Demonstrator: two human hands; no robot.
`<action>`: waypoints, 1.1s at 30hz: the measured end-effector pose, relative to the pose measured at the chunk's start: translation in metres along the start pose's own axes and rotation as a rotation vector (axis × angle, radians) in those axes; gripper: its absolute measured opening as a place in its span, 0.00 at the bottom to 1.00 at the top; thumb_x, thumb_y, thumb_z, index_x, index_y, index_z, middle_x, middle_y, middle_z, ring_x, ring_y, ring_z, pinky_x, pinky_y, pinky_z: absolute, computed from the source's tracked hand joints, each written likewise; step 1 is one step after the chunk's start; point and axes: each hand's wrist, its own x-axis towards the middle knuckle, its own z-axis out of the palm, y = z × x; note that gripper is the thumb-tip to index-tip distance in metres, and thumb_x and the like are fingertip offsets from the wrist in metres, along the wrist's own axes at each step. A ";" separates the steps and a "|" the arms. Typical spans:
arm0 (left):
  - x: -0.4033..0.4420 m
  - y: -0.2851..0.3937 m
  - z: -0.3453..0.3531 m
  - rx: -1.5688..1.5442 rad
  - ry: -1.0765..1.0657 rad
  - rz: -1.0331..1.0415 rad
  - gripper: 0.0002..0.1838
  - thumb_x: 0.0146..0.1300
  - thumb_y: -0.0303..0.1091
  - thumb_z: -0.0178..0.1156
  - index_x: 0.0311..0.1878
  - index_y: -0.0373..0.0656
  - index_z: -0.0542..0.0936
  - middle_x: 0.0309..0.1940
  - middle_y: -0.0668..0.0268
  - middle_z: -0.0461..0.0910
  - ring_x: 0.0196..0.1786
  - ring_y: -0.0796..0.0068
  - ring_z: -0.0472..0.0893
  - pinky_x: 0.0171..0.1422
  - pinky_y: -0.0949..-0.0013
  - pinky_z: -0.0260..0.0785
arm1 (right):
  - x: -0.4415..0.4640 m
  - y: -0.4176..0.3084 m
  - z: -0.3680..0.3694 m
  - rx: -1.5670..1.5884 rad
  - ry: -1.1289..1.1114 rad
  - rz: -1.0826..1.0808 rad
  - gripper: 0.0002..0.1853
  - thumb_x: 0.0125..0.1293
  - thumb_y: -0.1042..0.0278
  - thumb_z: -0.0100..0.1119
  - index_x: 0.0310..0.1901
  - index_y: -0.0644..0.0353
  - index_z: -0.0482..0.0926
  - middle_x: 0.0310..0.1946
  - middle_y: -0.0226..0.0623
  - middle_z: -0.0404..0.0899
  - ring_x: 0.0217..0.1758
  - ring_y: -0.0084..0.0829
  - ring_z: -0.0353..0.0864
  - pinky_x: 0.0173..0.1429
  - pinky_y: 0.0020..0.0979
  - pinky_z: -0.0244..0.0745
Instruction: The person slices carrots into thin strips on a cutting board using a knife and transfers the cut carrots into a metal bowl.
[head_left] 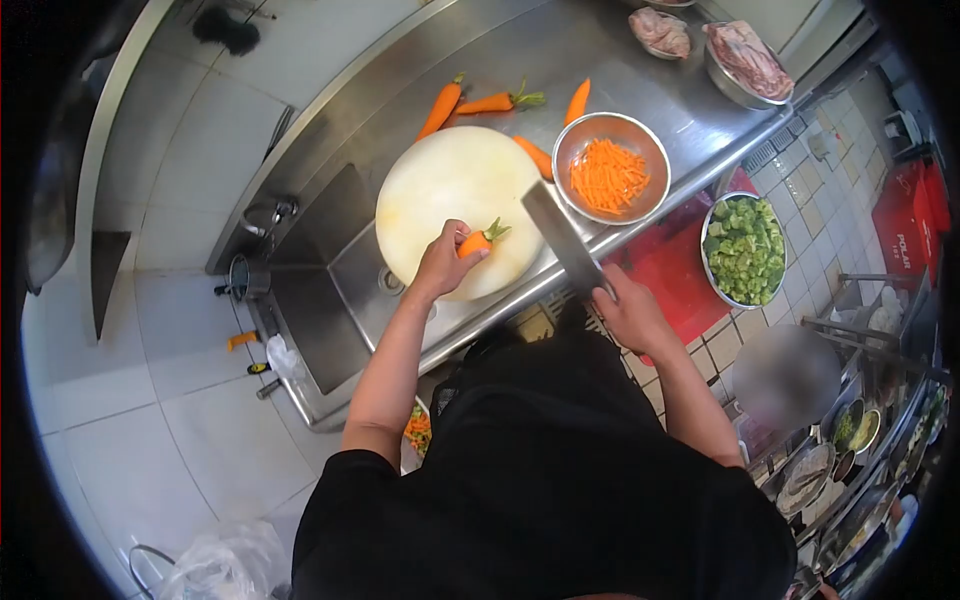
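Observation:
My left hand [446, 262] is closed on a carrot piece [476, 243] with a short green top, over the round white cutting board [450, 180]. In my right hand [625, 305] is the handle of a cleaver [562, 238]; its wide blade points up and left, past the board's right edge and apart from the carrot piece. Whole carrots [440, 108] lie behind the board, and another carrot [534, 157] is at its upper right edge. A metal bowl [661, 180] beside the board holds orange carrot strips [607, 177].
A sink [345, 290] lies under and left of the board. Chopped green vegetables [743, 250] fill a bowl at the right, near a red board [685, 275]. Bowls of meat [748, 62] stand at the counter's far end. A shelf with dishes [850, 430] is at lower right.

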 end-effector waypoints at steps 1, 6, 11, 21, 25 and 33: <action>-0.008 0.002 0.004 0.018 0.042 0.010 0.30 0.63 0.43 0.73 0.61 0.40 0.72 0.46 0.53 0.81 0.48 0.57 0.83 0.57 0.60 0.75 | 0.006 -0.007 0.009 -0.089 -0.043 -0.066 0.14 0.73 0.66 0.54 0.55 0.63 0.71 0.40 0.57 0.81 0.44 0.59 0.82 0.48 0.52 0.76; -0.031 0.002 0.018 0.153 0.240 0.241 0.23 0.64 0.34 0.70 0.59 0.40 0.73 0.51 0.52 0.79 0.53 0.55 0.82 0.57 0.59 0.76 | 0.016 -0.024 0.049 -0.264 -0.101 -0.188 0.14 0.74 0.67 0.50 0.56 0.63 0.69 0.42 0.57 0.81 0.47 0.59 0.82 0.51 0.56 0.76; -0.030 0.012 0.016 0.194 0.192 0.095 0.25 0.66 0.35 0.67 0.64 0.41 0.75 0.59 0.51 0.77 0.59 0.49 0.80 0.62 0.56 0.74 | 0.012 -0.041 0.062 -0.378 -0.103 -0.192 0.10 0.73 0.68 0.49 0.50 0.63 0.69 0.37 0.56 0.81 0.42 0.58 0.84 0.46 0.57 0.78; -0.025 0.010 0.013 0.143 0.195 0.105 0.24 0.64 0.35 0.69 0.62 0.43 0.78 0.56 0.54 0.80 0.58 0.51 0.81 0.63 0.56 0.74 | 0.014 -0.051 0.072 -0.457 -0.095 -0.175 0.09 0.73 0.69 0.49 0.48 0.65 0.68 0.34 0.55 0.81 0.37 0.58 0.84 0.43 0.56 0.80; -0.023 0.008 0.012 0.102 0.185 0.117 0.23 0.62 0.34 0.70 0.61 0.45 0.79 0.55 0.55 0.81 0.57 0.52 0.82 0.62 0.56 0.75 | 0.017 -0.058 0.070 -0.482 -0.139 -0.144 0.10 0.72 0.70 0.48 0.49 0.66 0.68 0.35 0.57 0.82 0.38 0.57 0.85 0.44 0.55 0.80; -0.020 0.008 0.014 0.066 0.208 0.137 0.22 0.58 0.31 0.74 0.57 0.42 0.82 0.51 0.55 0.84 0.52 0.56 0.85 0.59 0.60 0.77 | 0.034 -0.079 0.066 -0.602 -0.331 0.005 0.10 0.71 0.75 0.43 0.49 0.70 0.69 0.35 0.60 0.84 0.42 0.57 0.86 0.48 0.53 0.81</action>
